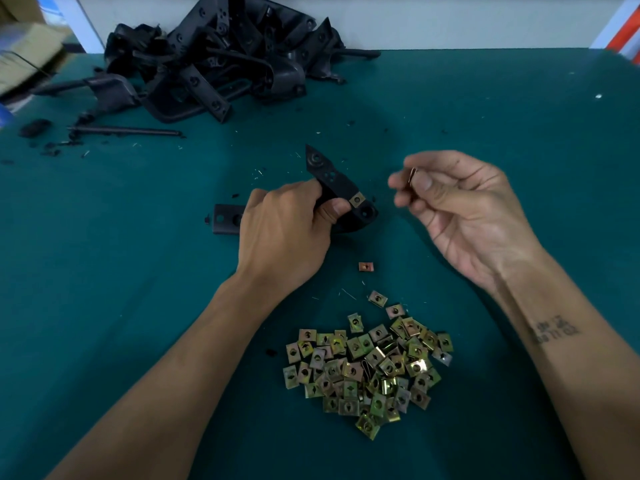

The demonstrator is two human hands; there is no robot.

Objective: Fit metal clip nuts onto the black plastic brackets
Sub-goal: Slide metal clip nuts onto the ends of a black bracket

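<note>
Black plastic first: the bracket (341, 192) sits in the left hand (284, 233), fingers curled round its middle, thumb pressing beside a clip nut (357, 199) already seated on its edge, likely steadying it for the next fitting. Right of that hand, well apart, the right hand (464, 209) pinches a second clip nut (412, 174) edge-on between thumb and fingertips, apparently turning its open side toward the bracket. Nearer than both hands lies the nut heap (367, 368), within easy reach.
</note>
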